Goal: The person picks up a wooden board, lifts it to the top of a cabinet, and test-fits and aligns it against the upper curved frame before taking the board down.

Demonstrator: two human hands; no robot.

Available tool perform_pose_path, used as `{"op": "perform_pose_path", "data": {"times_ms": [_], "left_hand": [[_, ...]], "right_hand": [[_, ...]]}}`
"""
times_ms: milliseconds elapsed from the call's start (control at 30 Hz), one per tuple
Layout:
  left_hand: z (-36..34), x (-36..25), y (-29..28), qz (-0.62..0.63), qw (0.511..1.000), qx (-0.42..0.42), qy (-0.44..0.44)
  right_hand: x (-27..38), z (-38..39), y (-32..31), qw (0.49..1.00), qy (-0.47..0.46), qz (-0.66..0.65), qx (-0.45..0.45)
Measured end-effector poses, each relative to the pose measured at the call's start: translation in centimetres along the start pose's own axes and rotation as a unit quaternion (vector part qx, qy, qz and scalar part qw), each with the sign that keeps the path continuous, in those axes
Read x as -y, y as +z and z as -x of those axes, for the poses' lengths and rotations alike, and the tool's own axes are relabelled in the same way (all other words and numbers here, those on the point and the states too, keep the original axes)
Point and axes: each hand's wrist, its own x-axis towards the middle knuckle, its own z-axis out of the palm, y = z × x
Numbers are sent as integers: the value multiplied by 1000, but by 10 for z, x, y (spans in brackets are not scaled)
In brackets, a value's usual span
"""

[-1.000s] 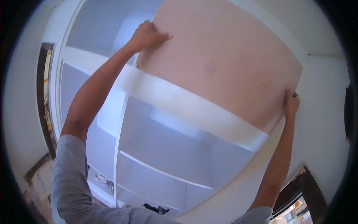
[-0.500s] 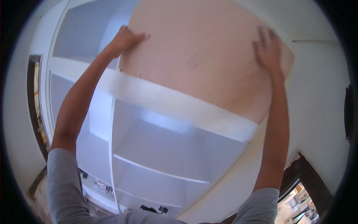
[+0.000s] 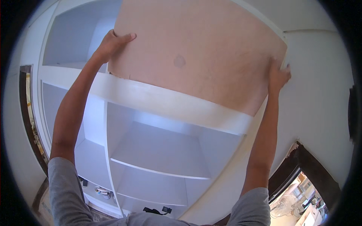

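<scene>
A large flat brown board [image 3: 200, 41] with a dark round smudge is raised against the upper part of a white cabinet, its lower edge along a white rail. My left hand [image 3: 115, 43] grips the board's left edge, thumb on the front face and the fingers hidden behind it. At the right edge, my right hand [image 3: 279, 77] straddles the board near the wall, slightly blurred, with one fingertip showing beyond the edge. Both arms reach up.
Open compartments of the white cabinet [image 3: 162, 147] lie below the board, and another opens at upper left. A pale wall [image 3: 313, 75] stands close on the right. A dark-framed opening [image 3: 324, 165] shows a fan at lower right. Small dark items [image 3: 158, 210] sit low in the cabinet.
My right hand has moved from the board's front face down to its right edge. The left hand keeps its grip. Board and cabinet appear shifted slightly left in view.
</scene>
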Motion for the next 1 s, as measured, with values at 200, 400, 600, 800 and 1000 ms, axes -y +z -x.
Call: {"op": "perform_pose_path", "data": {"times_ms": [200, 400, 600, 800, 1000], "left_hand": [[1, 7, -5, -2, 1000, -1, 19], [10, -15, 4, 26, 996, -71, 42], [85, -63, -46, -22, 991, -126, 44], [178, -12, -79, -71, 978, -195, -7], [320, 91, -137, -12, 961, -254, -106]], "right_hand": [[-68, 14, -14, 859, 161, -357, 329], [-83, 0, -31, 792, 243, -479, 291], [-45, 23, -92, 792, 256, -475, 284], [-74, 108, -136, 821, 275, -431, 253], [-79, 236, -157, 807, 308, -384, 326]]}}
